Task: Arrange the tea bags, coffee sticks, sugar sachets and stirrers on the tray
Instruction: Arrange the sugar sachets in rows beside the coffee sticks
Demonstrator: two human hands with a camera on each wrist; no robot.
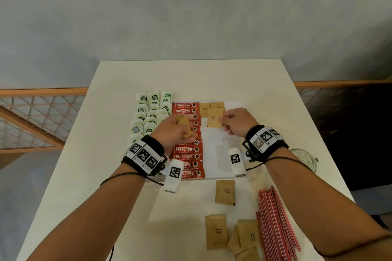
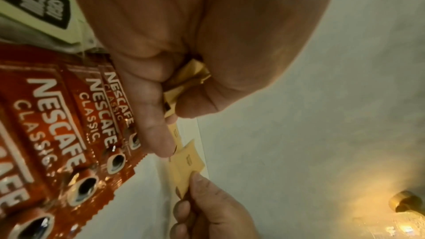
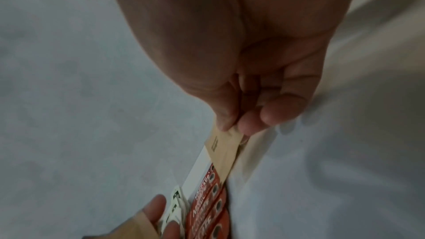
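A white tray [image 1: 222, 154] lies mid-table. Green tea bags [image 1: 150, 112] fill its left side, and red coffee sticks [image 1: 188, 150] form a column beside them. Brown sugar sachets [image 1: 212, 108] lie at the tray's far right. My left hand [image 1: 176, 131] hovers over the coffee sticks and grips a bunch of brown sachets [image 2: 190, 74]. My right hand [image 1: 235, 121] pinches one brown sachet [image 3: 224, 149] by its edge, low over the tray next to the laid sachets. Several loose sachets [image 1: 224, 192] and red stirrers [image 1: 277, 222] lie on the table near me.
The white table [image 1: 110, 176] ends at edges left, right and far. A coiled wire object [image 1: 305, 158] sits at the right of the tray. Wooden railings [image 1: 38, 112] stand beyond both table sides.
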